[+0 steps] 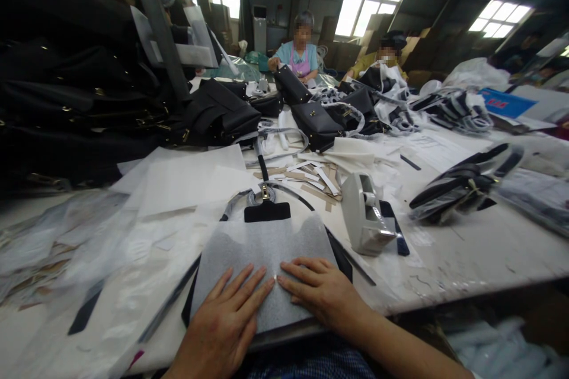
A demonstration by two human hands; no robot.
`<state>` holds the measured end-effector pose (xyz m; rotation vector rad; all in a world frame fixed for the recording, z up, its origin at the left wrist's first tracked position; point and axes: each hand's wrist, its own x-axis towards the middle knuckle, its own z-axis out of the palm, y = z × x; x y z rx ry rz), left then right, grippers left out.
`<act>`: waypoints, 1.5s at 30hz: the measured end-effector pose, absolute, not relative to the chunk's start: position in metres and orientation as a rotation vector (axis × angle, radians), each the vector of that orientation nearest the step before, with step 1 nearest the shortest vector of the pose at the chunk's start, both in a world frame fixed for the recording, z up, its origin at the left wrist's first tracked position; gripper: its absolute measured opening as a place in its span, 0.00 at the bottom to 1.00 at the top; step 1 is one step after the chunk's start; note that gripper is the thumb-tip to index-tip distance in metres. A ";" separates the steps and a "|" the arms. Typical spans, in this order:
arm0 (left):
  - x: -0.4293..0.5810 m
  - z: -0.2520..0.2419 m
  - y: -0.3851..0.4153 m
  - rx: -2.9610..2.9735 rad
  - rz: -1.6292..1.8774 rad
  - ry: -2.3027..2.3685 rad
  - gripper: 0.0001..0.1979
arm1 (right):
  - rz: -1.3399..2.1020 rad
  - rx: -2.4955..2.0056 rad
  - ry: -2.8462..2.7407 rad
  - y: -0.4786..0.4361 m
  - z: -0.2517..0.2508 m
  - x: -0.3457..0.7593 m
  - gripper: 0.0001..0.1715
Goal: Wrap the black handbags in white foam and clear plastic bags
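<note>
A black handbag lies flat at the table's near edge, mostly covered by a sheet of thin white paper. My left hand rests flat on the paper's left part, fingers stretched out. On the right part lies my right hand, also flat with its fingers extended. Between my fingertips a small shiny spot shows through or on the paper. Above the paper's far edge, the bag's black flap tab with a gold clasp sticks out. What lies beneath the paper is hidden.
A grey tape dispenser stands right of the bag, with a dark phone-like slab beside it. Paper strips lie beyond. A wrapped bag is at right, black bags are piled behind, and two co-workers sit opposite.
</note>
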<state>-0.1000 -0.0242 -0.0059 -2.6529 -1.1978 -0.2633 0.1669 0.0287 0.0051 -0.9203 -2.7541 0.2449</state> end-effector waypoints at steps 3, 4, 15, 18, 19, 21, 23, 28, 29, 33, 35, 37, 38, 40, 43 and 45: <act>-0.100 -0.006 -0.023 -2.644 -0.227 -1.187 0.35 | 0.245 -0.921 -2.786 0.030 0.006 0.166 0.23; -0.100 -0.005 -0.023 -2.641 -0.225 -1.188 0.34 | 0.253 -0.924 -2.799 0.031 0.007 0.166 0.23; -0.097 0.010 -0.016 -2.757 -0.244 -1.284 0.35 | 0.335 -0.943 -2.913 0.035 0.021 0.161 0.22; -0.096 0.011 -0.015 -2.804 -0.246 -1.310 0.35 | 0.322 -0.956 -2.927 0.035 0.022 0.158 0.21; -0.096 0.010 -0.015 -2.816 -0.249 -1.320 0.35 | 0.320 -0.964 -2.931 0.035 0.023 0.157 0.21; -0.095 0.008 -0.015 -2.829 -0.271 -1.338 0.34 | 0.330 -0.996 -2.925 0.033 0.024 0.154 0.19; -0.095 0.006 -0.016 -2.824 -0.316 -1.353 0.33 | 0.365 -1.046 -2.875 0.031 0.024 0.151 0.18; -0.095 -0.001 -0.017 -2.783 -0.430 -1.376 0.32 | 0.393 -1.079 -2.835 0.026 0.025 0.149 0.26; -0.096 -0.002 -0.018 -2.778 -0.443 -1.375 0.32 | 0.380 -1.075 -2.866 0.026 0.026 0.149 0.27; -0.100 -0.005 -0.020 -2.770 -0.465 -1.314 0.31 | 0.386 -1.081 -2.925 0.026 0.034 0.148 0.27; -0.103 -0.006 -0.020 -2.768 -0.469 -1.284 0.30 | 0.399 -1.069 -2.931 0.026 0.035 0.148 0.25; -0.105 -0.009 -0.018 -2.761 -0.470 -1.295 0.29 | 0.375 -1.076 -2.925 0.025 0.034 0.149 0.25; -0.106 -0.010 -0.018 -2.754 -0.470 -1.316 0.28 | 0.354 -1.092 -2.916 0.025 0.033 0.150 0.26; -0.106 -0.015 -0.017 -2.733 -0.472 -1.374 0.27 | 0.327 -1.134 -2.897 0.024 0.030 0.151 0.28; -0.105 -0.018 -0.017 -2.686 -0.465 -1.448 0.26 | 0.356 -1.188 -2.890 0.024 0.027 0.152 0.29; -0.103 -0.015 -0.018 -2.670 -0.437 -1.439 0.25 | 0.375 -1.198 -2.895 0.025 0.028 0.153 0.29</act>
